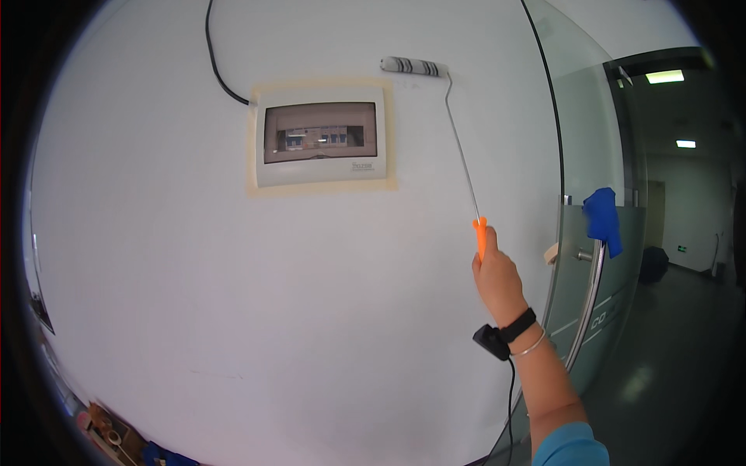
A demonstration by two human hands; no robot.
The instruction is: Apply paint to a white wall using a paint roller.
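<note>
My right hand [499,281] is closed round the orange handle of a paint roller [465,159]. Its long thin metal rod runs up and to the left. The white roller sleeve with dark stripes [414,67] lies against the white wall [311,279], up and to the right of an electrical breaker box [320,172]. Pale masking tape [391,109] frames the box on the wall. A black band and a small black device with a cable are on my right wrist. My left hand is out of the picture.
A black cable [211,48] runs down to the breaker box. At the right stands a glass door with a metal handle [588,311], a blue cloth [601,217] hanging on it. A tape roll [551,254] sits by the door's edge. Several items [109,431] lie at the lower left.
</note>
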